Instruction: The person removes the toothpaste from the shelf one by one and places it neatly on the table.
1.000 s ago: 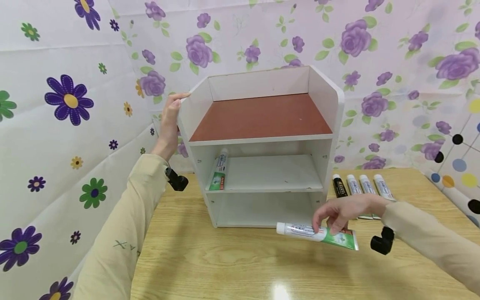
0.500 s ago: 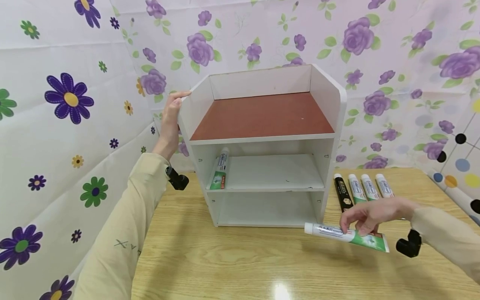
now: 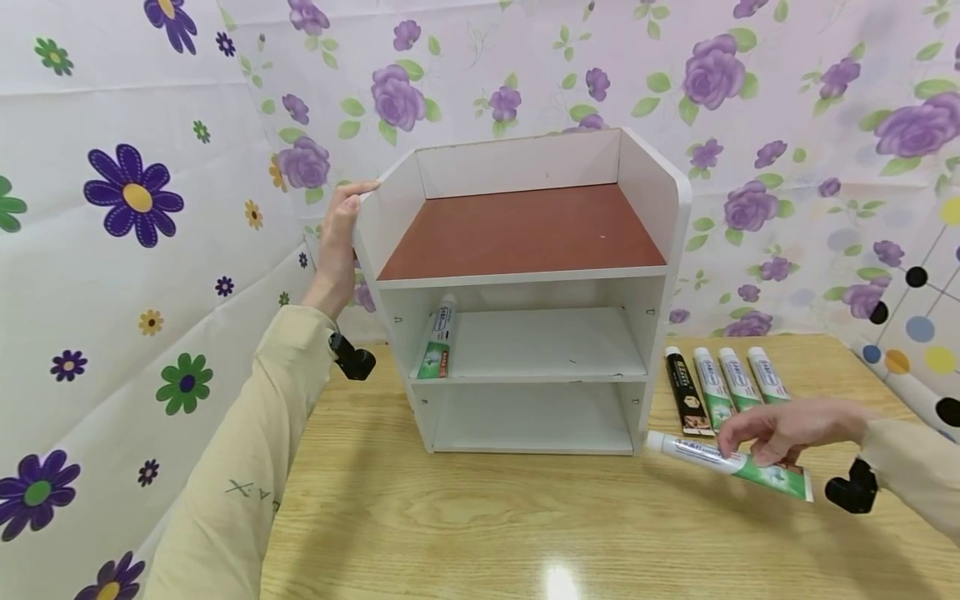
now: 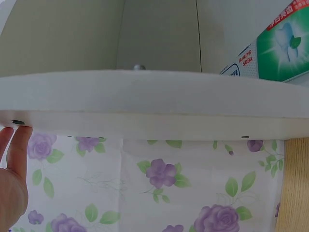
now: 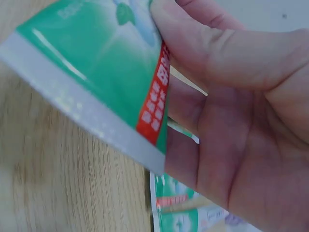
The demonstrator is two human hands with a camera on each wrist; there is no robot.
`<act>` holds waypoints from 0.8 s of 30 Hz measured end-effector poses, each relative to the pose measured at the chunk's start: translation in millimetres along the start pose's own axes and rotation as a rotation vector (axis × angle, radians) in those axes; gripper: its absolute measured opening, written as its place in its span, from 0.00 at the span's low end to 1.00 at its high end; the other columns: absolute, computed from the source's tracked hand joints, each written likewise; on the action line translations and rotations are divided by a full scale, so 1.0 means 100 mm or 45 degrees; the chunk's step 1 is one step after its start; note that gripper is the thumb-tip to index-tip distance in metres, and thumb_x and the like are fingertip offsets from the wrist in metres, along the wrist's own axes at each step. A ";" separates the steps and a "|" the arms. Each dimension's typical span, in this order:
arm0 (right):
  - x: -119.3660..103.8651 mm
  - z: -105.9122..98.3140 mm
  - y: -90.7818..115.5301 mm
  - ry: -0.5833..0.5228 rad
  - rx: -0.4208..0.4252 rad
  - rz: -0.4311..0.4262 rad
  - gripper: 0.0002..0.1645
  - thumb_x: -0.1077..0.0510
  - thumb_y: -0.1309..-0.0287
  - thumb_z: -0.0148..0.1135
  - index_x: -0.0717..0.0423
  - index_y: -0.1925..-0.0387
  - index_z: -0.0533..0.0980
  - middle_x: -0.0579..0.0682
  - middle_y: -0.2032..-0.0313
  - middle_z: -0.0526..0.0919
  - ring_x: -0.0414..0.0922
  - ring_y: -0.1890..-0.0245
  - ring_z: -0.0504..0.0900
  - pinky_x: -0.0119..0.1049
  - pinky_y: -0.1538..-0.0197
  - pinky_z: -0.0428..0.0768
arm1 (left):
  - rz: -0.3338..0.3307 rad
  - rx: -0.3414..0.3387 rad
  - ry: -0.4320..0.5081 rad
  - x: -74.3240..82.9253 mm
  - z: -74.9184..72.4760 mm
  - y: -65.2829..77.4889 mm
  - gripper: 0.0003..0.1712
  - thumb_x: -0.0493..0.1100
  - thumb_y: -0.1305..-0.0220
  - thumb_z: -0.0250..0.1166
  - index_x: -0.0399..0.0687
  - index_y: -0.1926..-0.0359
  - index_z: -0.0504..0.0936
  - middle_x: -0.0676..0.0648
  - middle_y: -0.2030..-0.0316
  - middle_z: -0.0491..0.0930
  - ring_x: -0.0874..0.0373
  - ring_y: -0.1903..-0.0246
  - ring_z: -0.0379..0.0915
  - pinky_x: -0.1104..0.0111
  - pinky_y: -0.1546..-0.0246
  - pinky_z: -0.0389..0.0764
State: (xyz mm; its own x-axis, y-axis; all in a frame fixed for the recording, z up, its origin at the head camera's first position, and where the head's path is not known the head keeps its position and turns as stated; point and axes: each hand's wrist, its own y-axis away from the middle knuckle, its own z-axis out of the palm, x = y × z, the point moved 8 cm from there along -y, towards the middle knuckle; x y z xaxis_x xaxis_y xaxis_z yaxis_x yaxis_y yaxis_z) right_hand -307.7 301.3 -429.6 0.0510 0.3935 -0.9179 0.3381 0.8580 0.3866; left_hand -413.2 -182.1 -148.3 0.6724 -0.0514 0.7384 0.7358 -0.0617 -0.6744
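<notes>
My left hand (image 3: 341, 233) rests against the upper left side panel of a white shelf unit (image 3: 525, 275), its fingertips at the panel's outer face and top edge. Straight fingers (image 4: 18, 152) touch that panel in the left wrist view. Between the thumb and fingers of my right hand (image 3: 795, 429) is a white and green toothpaste tube (image 3: 768, 473), pinched across its middle, with the white cap pointing left. It is over the table to the right of the unit. A similar toothpaste tube (image 3: 437, 342) lies on the middle shelf against the left wall.
A black tube (image 3: 687, 392) and several white and green toothpaste tubes (image 3: 712, 383) lie in a row on the wooden table (image 3: 465, 533), right of the unit. Flowered cloth (image 3: 525, 75) hangs behind. The unit's top board (image 3: 525, 233) is red-brown between raised sides.
My right hand has moved to the right with the toothpaste tube, from in front of the unit to beside its right side. The left hand has stayed at the panel.
</notes>
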 end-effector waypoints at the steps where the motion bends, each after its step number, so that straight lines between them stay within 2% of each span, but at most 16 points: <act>1: 0.02 -0.02 0.03 -0.003 0.013 0.000 0.16 0.70 0.37 0.43 0.66 0.48 0.63 0.60 0.57 0.70 0.44 0.82 0.57 0.35 0.81 0.58 | 0.000 -0.001 0.002 0.00 0.00 0.00 0.23 0.56 0.40 0.48 0.50 0.51 0.74 0.41 0.63 0.73 0.55 0.73 0.71 0.67 0.78 0.74; 4: 0.05 -0.08 0.13 -0.024 0.043 0.000 0.16 0.70 0.37 0.42 0.67 0.47 0.62 0.62 0.54 0.68 0.41 0.79 0.60 0.32 0.79 0.61 | 0.000 -0.002 0.002 0.00 0.00 0.00 0.23 0.56 0.40 0.48 0.50 0.51 0.74 0.41 0.63 0.73 0.55 0.73 0.71 0.67 0.79 0.74; 7: 0.07 -0.15 0.23 -0.053 0.086 -0.001 0.17 0.70 0.36 0.41 0.68 0.46 0.60 0.65 0.51 0.65 0.40 0.76 0.65 0.29 0.75 0.67 | 0.001 0.006 -0.004 0.01 -0.01 0.00 0.23 0.56 0.40 0.47 0.50 0.51 0.74 0.41 0.63 0.73 0.55 0.73 0.71 0.67 0.79 0.74; 11: 0.13 -0.28 0.39 -0.086 0.189 -0.015 0.19 0.70 0.36 0.39 0.68 0.43 0.58 0.66 0.50 0.64 0.43 0.72 0.71 0.35 0.70 0.74 | -0.005 0.001 -0.016 0.01 -0.01 -0.01 0.23 0.57 0.41 0.47 0.51 0.50 0.74 0.40 0.63 0.73 0.54 0.72 0.72 0.66 0.78 0.74; 15: 0.19 -0.41 0.49 -0.068 0.301 -0.044 0.20 0.70 0.35 0.40 0.68 0.42 0.57 0.61 0.48 0.63 0.47 0.68 0.73 0.42 0.68 0.77 | -0.006 -0.006 -0.021 0.01 0.00 -0.02 0.23 0.57 0.41 0.47 0.51 0.50 0.74 0.40 0.62 0.73 0.53 0.71 0.71 0.65 0.76 0.73; 20: 0.27 -0.53 0.58 -0.064 0.402 -0.096 0.21 0.70 0.35 0.39 0.68 0.41 0.55 0.47 0.45 0.65 0.53 0.65 0.74 0.51 0.65 0.77 | -0.003 -0.003 -0.013 0.00 0.00 -0.02 0.23 0.56 0.41 0.48 0.51 0.51 0.74 0.41 0.63 0.73 0.54 0.72 0.71 0.66 0.77 0.73; 24: 0.34 -0.61 0.66 -0.042 0.489 -0.084 0.22 0.67 0.34 0.40 0.66 0.40 0.56 0.46 0.47 0.65 0.56 0.65 0.74 0.54 0.65 0.76 | 0.000 -0.006 -0.001 -0.01 0.00 -0.01 0.22 0.56 0.40 0.48 0.51 0.51 0.74 0.41 0.63 0.73 0.54 0.73 0.71 0.66 0.78 0.74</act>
State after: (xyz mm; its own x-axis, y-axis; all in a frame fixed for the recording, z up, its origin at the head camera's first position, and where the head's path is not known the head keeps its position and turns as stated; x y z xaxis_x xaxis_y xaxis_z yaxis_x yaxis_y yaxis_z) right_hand -340.6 391.2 -430.2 0.0455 0.3250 -0.9446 0.6688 0.6925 0.2705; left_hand -414.4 -182.2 -148.2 0.6727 -0.0509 0.7381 0.7352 -0.0666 -0.6746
